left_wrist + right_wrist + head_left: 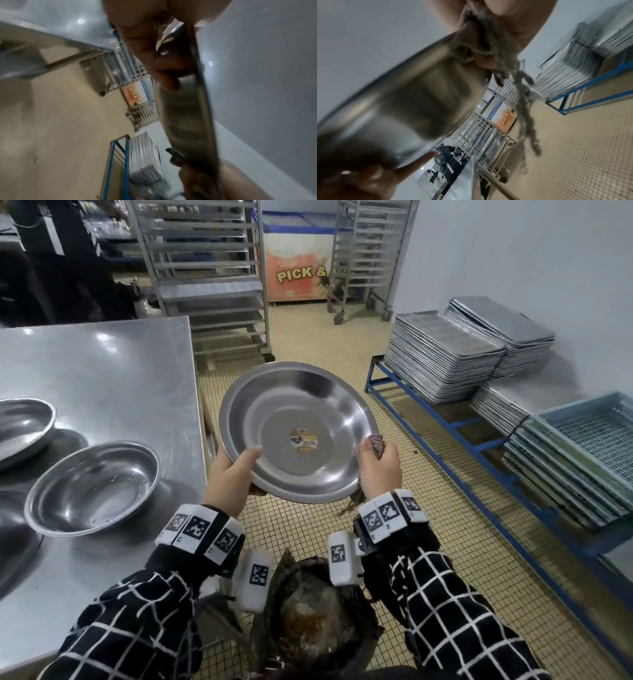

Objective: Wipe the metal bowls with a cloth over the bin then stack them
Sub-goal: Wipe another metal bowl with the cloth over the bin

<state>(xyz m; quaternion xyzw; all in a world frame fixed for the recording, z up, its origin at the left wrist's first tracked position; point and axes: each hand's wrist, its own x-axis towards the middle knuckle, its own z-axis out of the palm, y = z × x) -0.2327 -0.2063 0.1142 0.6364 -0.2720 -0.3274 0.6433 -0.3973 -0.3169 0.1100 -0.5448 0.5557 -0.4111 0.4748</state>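
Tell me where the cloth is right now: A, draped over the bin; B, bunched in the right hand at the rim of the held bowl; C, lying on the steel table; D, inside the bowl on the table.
B: the cloth is bunched in the right hand against the right rim of the bowl, which the left hand grips at its other edge.

A commercial kitchen: steel worktable, wheeled tray racks, stacked baking trays, tiled floor
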